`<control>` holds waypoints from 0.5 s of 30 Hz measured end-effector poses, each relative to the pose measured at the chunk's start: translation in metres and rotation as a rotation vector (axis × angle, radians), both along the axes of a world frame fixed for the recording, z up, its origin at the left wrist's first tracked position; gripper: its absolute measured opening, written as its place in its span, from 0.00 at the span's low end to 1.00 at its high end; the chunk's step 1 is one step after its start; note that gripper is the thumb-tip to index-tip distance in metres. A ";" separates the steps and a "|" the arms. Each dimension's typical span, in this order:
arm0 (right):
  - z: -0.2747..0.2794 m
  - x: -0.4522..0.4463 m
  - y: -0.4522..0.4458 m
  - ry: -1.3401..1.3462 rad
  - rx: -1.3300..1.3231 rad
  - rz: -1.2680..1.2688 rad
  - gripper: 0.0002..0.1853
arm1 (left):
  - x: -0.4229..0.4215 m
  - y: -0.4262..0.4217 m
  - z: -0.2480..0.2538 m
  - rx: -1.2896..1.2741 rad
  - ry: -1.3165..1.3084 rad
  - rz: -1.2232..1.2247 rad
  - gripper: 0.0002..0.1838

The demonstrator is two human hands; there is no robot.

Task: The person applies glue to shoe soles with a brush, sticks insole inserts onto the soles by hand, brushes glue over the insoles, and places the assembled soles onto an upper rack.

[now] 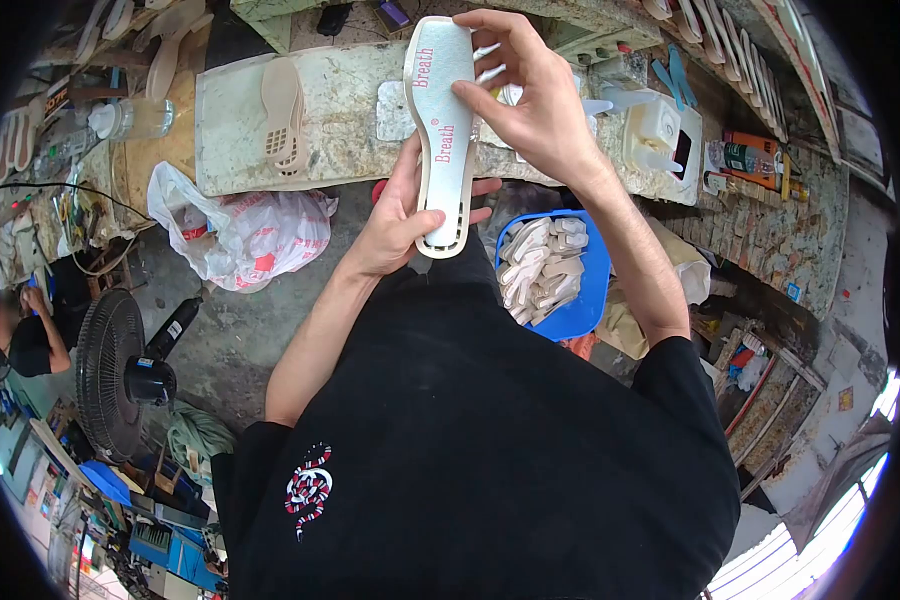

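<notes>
I hold up a cream shoe sole (458, 236), with a pale insole (448, 185) printed "Breath" in pink lying in it. My left hand (395, 220) grips the heel end, thumb pressed on the insole and fingers behind. At the toe end, my right hand (535, 105) has its index finger on the upper edge and its thumb at the side of the insole. Cut-out slots show around the heel. On the worktable (232, 130) to the left lie stacked beige soles (283, 112) with grid-like holes.
A blue basin (595, 270) of pale sole pieces stands below the table, right of my body. A plastic bag (260, 240) and a black fan (110, 360) are left. A white container (655, 125) sits at the table's right. Another person (35, 335) is far left.
</notes>
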State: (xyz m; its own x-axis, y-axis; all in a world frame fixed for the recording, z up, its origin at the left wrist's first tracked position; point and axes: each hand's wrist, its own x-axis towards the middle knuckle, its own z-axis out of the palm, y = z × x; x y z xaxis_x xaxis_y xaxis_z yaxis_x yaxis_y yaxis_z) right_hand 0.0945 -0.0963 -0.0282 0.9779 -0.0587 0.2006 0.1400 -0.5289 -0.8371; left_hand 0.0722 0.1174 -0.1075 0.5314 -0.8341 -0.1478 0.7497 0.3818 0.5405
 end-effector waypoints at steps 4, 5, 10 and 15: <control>0.000 -0.001 -0.006 -0.186 -0.213 -0.011 0.30 | 0.000 -0.002 -0.002 -0.014 -0.032 -0.006 0.53; 0.001 -0.002 -0.007 -0.204 -0.259 -0.031 0.30 | 0.000 -0.002 -0.002 -0.012 -0.037 0.001 0.53; -0.002 -0.005 -0.009 -0.199 -0.334 -0.068 0.30 | -0.001 -0.004 0.000 -0.003 -0.056 0.003 0.52; -0.006 -0.004 -0.009 -0.146 -0.370 -0.087 0.32 | -0.002 -0.004 0.003 -0.008 -0.073 -0.009 0.53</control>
